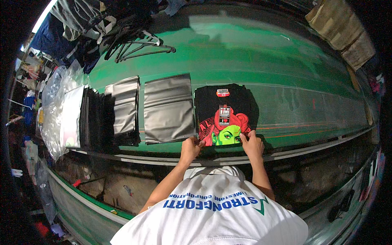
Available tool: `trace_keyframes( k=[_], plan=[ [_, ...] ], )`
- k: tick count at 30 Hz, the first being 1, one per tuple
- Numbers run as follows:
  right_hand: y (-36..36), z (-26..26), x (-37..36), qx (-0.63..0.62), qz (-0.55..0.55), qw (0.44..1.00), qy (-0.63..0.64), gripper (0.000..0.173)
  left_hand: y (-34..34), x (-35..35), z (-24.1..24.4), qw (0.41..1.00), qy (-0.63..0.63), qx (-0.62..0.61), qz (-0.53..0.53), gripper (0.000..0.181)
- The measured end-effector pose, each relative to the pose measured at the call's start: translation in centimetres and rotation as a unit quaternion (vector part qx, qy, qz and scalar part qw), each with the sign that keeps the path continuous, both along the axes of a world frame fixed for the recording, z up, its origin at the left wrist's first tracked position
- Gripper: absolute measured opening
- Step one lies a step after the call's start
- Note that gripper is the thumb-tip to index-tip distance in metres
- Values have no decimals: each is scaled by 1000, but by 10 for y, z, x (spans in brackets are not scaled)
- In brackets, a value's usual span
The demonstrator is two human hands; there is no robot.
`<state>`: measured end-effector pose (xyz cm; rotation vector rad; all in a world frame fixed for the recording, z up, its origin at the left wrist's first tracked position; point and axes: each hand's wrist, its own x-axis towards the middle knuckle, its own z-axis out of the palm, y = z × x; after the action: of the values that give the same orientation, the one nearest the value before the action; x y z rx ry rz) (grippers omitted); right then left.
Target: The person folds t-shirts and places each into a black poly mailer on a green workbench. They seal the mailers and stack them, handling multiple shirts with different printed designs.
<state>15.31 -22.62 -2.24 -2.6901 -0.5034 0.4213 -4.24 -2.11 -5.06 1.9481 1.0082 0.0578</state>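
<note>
A folded black T-shirt [235, 98] with a printed red-haired, green-faced figure lies on the green table, a hang tag [224, 114] on its front. My left hand [191, 149] is at the shirt's lower left corner, fingers bent at its edge. At the lower right corner, my right hand [252, 143] has thumb and fingers on the edge. Whether either hand grips the cloth is not clear. Just left of the shirt lies a flat dark plastic bag [168, 108]. Further left is a stack of similar bags [125, 104].
Upright packed black items with a white front bag [72, 116] stand at the left beside clear plastic wrap [52, 122]. Black hangers [144, 52] lie at the back left. A metal rail [214, 161] runs along the near table edge. Brown cardboard [343, 33] is at the far right.
</note>
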Motion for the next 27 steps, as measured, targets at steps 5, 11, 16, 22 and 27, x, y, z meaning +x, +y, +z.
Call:
trace_keyframes(
  k=[5, 11, 16, 22, 27],
  plan=[
    [-13, -14, -2, 50, -28, 998, 11, 42, -16, -8, 0, 987, -91, -92, 91, 28],
    [-27, -39, 3, 341, -154, 906, 199, 41, -27, -9, 8, 985, -99, -88, 111, 29],
    [-30, -45, 7, 378, -202, 852, 302, 37, -30, -8, -1, 998, -30, 13, 51, 33],
    [-25, -57, 3, 415, -140, 872, 219, 25, -30, -6, 6, 988, -52, -101, 107, 35],
    [-25, -58, 6, 389, -132, 882, 230, 26, -33, -4, 26, 980, -65, -136, 128, 34]
  ],
)
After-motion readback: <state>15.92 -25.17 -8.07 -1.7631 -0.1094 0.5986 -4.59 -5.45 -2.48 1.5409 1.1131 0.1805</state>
